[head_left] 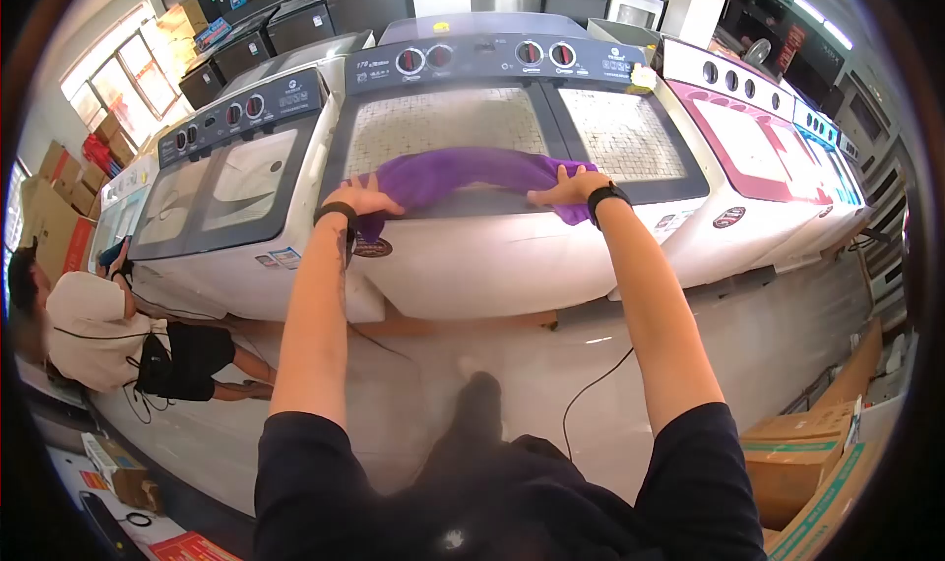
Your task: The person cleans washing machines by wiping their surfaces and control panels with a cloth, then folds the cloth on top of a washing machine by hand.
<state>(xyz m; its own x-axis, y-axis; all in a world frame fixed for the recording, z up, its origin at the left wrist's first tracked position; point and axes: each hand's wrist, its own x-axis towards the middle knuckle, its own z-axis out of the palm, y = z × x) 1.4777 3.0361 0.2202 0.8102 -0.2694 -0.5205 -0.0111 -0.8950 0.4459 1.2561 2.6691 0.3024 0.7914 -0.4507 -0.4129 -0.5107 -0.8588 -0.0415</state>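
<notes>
A purple cloth [463, 172] is stretched between my two hands over the front of a twin-tub washing machine [472, 256]. My left hand [366, 197] grips its left end, near the machine's front left corner. At the other end, my right hand [571, 185] has its fingers closed on the cloth, with the thumb raised. The middle of the cloth bows away from me across the left see-through lid [448, 128]. Beside it lies the right lid [622, 133], also down. Whether the cloth touches the lid, I cannot tell.
Another washing machine [231, 187] stands to the left, and a pink-trimmed one [738, 148] to the right. A person [108, 325] is at the far left. A black cable [591, 384] runs over the floor. Cardboard boxes [802, 453] are at the lower right.
</notes>
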